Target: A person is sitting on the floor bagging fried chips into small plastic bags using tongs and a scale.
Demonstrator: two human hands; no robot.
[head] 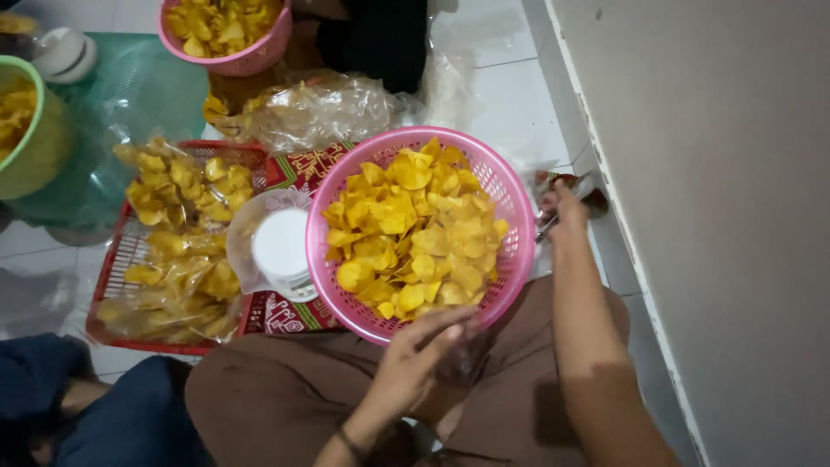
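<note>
Yellow chips (415, 233) are filling a round pink mesh basket (519, 251) that is sitting on the person's lap, over brown trousers (277, 389). Left of it, sealed clear packets of the same chips (177, 242) are lying piled in a flat red crate (112, 268), and a white round lid or tub inside a clear bag (281, 246) is resting just beside the basket's rim. A red patterned mat (303, 169) is showing under them. Farther back, a large crumpled clear plastic bag with chips (316, 108) is lying on the tiled floor (510, 104), with a second pink basket (238, 30) and a green tub (35, 130) at the top and left edges.

Left hand (424, 355) is curling at the basket's near rim, fingers bent and touching it; whether it is actually gripping is unclear. Right hand (566, 212) is stretching past the basket's far side toward the wall (718, 216), closing around a small dark and metal object (588, 190) too blurred to identify.
</note>
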